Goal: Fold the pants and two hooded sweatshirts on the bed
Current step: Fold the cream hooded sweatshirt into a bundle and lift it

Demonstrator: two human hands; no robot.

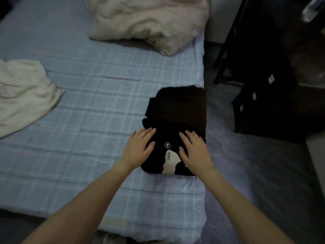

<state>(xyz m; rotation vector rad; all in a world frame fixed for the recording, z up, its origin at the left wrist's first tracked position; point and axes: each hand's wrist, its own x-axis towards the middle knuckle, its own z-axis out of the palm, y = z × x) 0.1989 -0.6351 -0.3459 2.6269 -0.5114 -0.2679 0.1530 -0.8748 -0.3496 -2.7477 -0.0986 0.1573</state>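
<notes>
- Plaid bed: black hoodie folded, brown pants just beyond fingertips.
- Left hand, right hand: fingers flat, spread, gripping nothing.
- Press evenly, smooth outward.

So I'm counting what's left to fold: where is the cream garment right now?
The cream garment lies crumpled at the bed's left edge, apart from the folded dark pile.

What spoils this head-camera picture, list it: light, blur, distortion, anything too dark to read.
Head view: the light is dim and bluish, with no glare; the right side, with the dark furniture, is nearly black and unreadable; wide-angle bending curves the plaid bedsheet lines; slight softness throughout, though the folded black sweatshirt still shows its logo between the left hand and right hand.
</notes>
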